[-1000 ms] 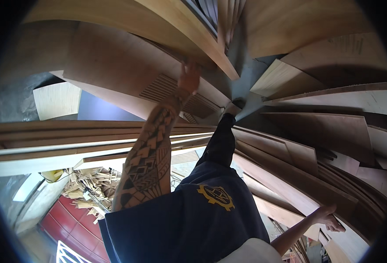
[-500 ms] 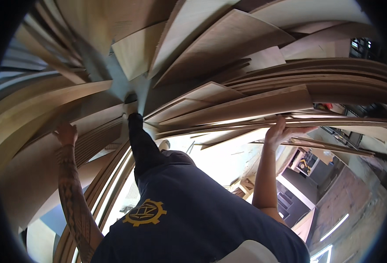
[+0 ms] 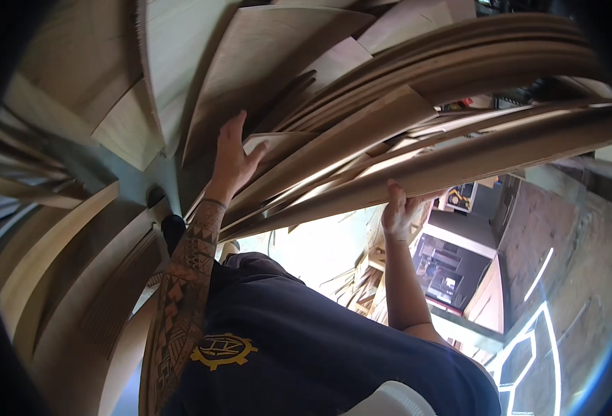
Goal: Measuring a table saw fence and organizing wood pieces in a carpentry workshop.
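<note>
My right hand [image 3: 397, 213] grips the lower edge of a long plywood sheet [image 3: 472, 163], with the thumb on the near face and the other fingers partly hidden behind it. The sheet is tilted and runs from the centre out to the right side. My left hand [image 3: 233, 161] is raised with thumb and fingers apart, in front of several leaning panels. Close to its fingers stands a tall wooden panel [image 3: 250, 69]. Whether the fingertips touch any panel I cannot tell. A shorter board [image 3: 361, 135] lies just behind the held sheet.
A thick stack of curved-looking boards [image 3: 472, 59] rises at the upper right. More sheets [image 3: 56, 236] lean on the left, beside my dark shoe [image 3: 173, 229]. Bright lights [image 3: 548, 347] and a concrete-like surface [image 3: 562, 229] show at the right.
My left hand has left the boards on the left and swung right, up to the leaning panels. The sheet in my right hand has tilted, showing more of its face.
</note>
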Demonstrator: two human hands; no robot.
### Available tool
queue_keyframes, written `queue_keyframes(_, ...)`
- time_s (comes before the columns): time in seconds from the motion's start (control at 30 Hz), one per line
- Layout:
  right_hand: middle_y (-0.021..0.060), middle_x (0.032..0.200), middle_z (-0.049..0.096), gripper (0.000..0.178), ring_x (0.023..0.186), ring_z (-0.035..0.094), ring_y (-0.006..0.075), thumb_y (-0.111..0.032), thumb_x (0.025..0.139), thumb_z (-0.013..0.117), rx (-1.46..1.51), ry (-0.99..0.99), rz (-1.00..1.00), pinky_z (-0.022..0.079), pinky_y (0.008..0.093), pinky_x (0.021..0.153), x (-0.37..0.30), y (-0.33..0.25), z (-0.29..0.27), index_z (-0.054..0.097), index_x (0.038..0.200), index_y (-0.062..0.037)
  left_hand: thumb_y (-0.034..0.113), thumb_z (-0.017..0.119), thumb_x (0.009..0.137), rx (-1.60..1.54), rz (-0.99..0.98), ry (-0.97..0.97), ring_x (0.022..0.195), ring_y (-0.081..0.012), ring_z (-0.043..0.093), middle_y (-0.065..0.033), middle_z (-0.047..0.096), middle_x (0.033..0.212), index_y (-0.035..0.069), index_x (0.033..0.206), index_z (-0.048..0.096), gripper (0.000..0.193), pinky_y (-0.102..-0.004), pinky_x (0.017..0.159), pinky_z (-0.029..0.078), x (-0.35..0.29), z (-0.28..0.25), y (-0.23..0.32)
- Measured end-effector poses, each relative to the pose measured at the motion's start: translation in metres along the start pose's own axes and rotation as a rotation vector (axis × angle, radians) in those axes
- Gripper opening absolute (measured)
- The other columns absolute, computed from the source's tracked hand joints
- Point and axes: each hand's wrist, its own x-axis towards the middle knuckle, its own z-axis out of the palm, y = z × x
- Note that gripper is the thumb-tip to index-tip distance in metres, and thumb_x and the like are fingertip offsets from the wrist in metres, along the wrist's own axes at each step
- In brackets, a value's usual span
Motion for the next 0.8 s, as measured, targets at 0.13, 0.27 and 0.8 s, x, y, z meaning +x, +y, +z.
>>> queue_keyframes(0.13,0.0204,0.12,0.053,0.102,0.105,0.052,0.026,-0.007,0.087,0.063,0.061,-0.038,0.112,0.037,0.039,0.104,-0.01,0.002,-0.019,-0.02,0.146,0.0028,0.027,0.074,0.087,0.023,0.052,0.099,0.113,-0.0338,0.056,-0.0199,0.058,0.121,0.001,0.13,0.055,0.053,-0.0428,0.101,0.044,0.034,0.005,0.038)
queue_keyframes(0.27,0.0251,0.136,0.041,0.103,0.122,0.045,0.0302,-0.008,0.086,0.062,-0.27,-0.229,0.021,0.028,0.0422,0.112,-0.008,0.021,-0.045,-0.021,0.147,0.0021,0.026,0.073,0.088,-0.33,0.084,-0.116,0.096,-0.0336,0.066,-0.0217,0.064,0.106,0.001,0.114,0.06,0.039,-0.0416,0.083,0.054,0.048,0.049,0.085)
queue_keyframes(0.8,0.0264,0.16,-0.007,0.11,0.149,0.008,0.0368,-0.013,0.087,0.063,0.354,0.015,0.019,0.004,0.0432,0.12,-0.005,-0.002,-0.014,-0.028,0.149,-0.0006,0.032,0.072,0.088,-0.007,0.206,-0.212,0.091,-0.0405,0.065,-0.022,0.067,0.097,-0.002,0.105,0.065,0.039,-0.0467,0.081,0.052,0.015,0.079,0.112)
